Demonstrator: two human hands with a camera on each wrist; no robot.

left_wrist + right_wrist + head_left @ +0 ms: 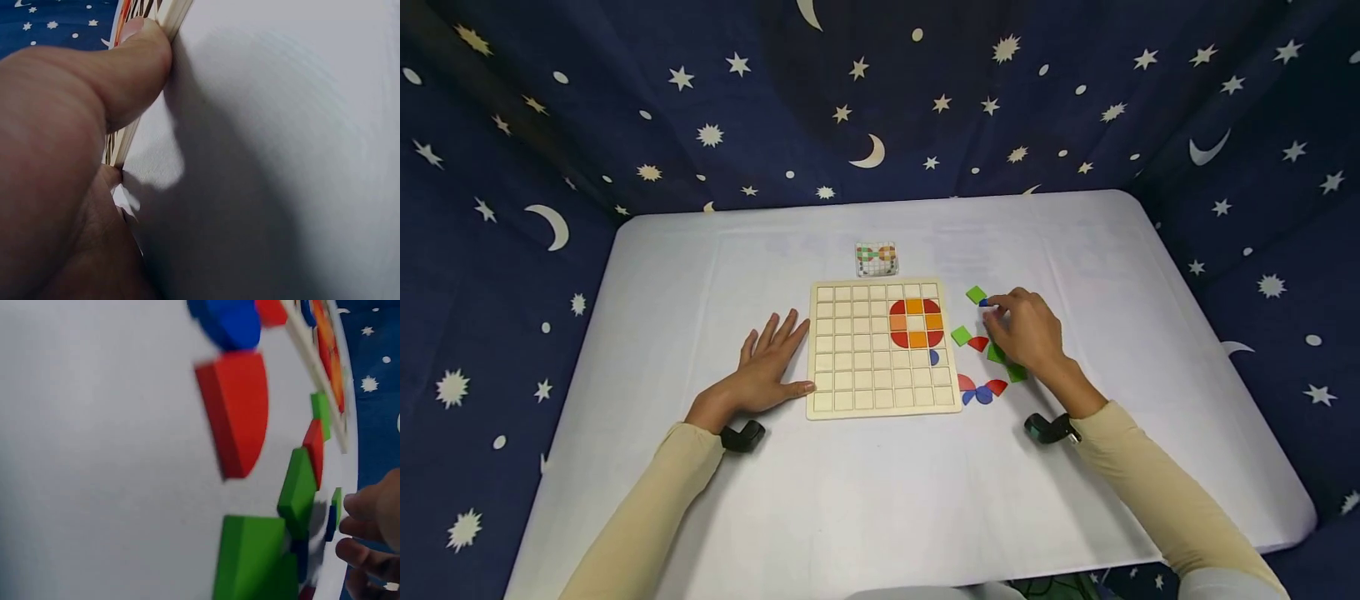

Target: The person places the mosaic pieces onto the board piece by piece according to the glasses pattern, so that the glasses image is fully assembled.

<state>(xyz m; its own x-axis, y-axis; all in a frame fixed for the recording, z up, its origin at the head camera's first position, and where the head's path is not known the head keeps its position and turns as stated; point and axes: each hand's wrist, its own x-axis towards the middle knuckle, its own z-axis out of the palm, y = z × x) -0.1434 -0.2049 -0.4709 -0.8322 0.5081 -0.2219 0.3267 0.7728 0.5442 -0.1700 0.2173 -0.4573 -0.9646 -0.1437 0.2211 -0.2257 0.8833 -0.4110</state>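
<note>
A cream gridded board (850, 358) lies mid-table, with a ring of red and orange pieces (916, 340) at its upper right and a blue piece (934, 357) below that. My left hand (763, 371) is spread at the board's left edge; thumb and fingertips touch it. In the left wrist view the thumb (134, 75) presses against the board's side. To the right of the board, my right hand (1026, 329) reaches down with bent fingers beside a small blue piece (983, 303). In the right wrist view its fingertips (353, 506) appear just short of that piece.
A small pattern card (877, 259) lies behind the board. Green squares (961, 336), red quarter-rounds (977, 343) and blue pieces (984, 395) are scattered along the board's right side. A dark starry curtain (775, 125) hangs behind the white table (880, 500).
</note>
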